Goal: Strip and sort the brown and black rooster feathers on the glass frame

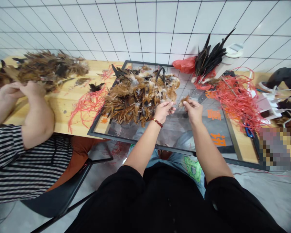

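A large pile of brown feathers (135, 94), with white down and a few dark quills, lies on the framed glass panel (145, 127). At the pile's right edge is my left hand (163, 111), wearing a dark red bead bracelet. Its thumb and fingertips are pinched together; whatever is between them is too small to make out. Just to the right, my right hand (193, 110) is closed on a small brown feather tuft (183, 100) between thumb and fingers. Both hands are held over the glass, a short gap apart.
Behind, a bundle of long black feathers (207, 60) stands by a red plastic bag (184, 65) and a white container (230, 60). Tangled red string (240, 98) and blue-handled scissors (249, 131) lie right. At left, a co-worker's hands (26, 89) are at another feather pile (55, 66).
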The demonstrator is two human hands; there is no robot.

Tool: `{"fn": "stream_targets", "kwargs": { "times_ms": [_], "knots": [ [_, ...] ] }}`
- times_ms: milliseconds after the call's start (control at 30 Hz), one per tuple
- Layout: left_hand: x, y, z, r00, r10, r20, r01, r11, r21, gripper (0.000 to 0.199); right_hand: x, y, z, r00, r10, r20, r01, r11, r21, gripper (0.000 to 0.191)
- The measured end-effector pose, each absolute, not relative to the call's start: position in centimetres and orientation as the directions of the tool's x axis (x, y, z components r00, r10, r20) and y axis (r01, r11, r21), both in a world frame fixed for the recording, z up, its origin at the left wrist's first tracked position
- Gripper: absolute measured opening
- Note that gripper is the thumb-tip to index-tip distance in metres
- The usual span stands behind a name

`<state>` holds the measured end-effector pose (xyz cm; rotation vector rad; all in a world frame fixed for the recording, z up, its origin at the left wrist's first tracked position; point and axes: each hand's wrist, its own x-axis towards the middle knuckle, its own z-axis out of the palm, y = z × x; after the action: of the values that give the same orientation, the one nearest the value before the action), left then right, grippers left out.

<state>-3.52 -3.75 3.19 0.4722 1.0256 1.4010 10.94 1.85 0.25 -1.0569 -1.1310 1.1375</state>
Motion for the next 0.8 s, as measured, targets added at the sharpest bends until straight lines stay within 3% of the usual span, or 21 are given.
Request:
{"fn": "stream_targets", "kwargs": {
  "times_ms": [100,200,333,467,667,800],
  "knots": [
    [-3.6,-3.7,3.3,-0.152,0.936,-0.318,-0.583,0.175,0.793,0.009,11.2,2.0,0.3,0.107,0.985,0.134,-0.094,0.144,-0.985,0.037],
    [-3.6,-3.8,3.4,-0.156,0.935,-0.318,-0.592,0.169,0.788,0.01,11.6,2.1,0.6,0.13,0.991,0.037,-0.245,0.069,-0.967,0.043],
    [-3.6,-3.8,3.4,-0.159,0.936,-0.313,-0.583,0.167,0.795,0.01,11.7,1.9,1.4,-0.049,0.996,-0.073,-0.393,-0.087,-0.915,0.048],
    [-3.5,-3.8,3.2,-0.126,0.949,-0.29,-0.564,0.172,0.808,0.011,11.2,1.2,1.7,-0.158,0.985,-0.065,-0.323,-0.114,-0.939,0.045],
    [-3.3,-3.8,2.9,-0.084,0.961,-0.263,-0.574,0.169,0.801,0.012,10.6,0.8,1.6,-0.064,0.997,0.035,-0.204,0.022,-0.979,0.041],
    [-3.1,-3.6,2.4,-0.099,0.956,-0.275,-0.506,0.189,0.841,0.015,10.5,0.7,1.5,-0.105,0.992,0.071,-0.19,0.05,-0.981,0.04]
  ]
}}
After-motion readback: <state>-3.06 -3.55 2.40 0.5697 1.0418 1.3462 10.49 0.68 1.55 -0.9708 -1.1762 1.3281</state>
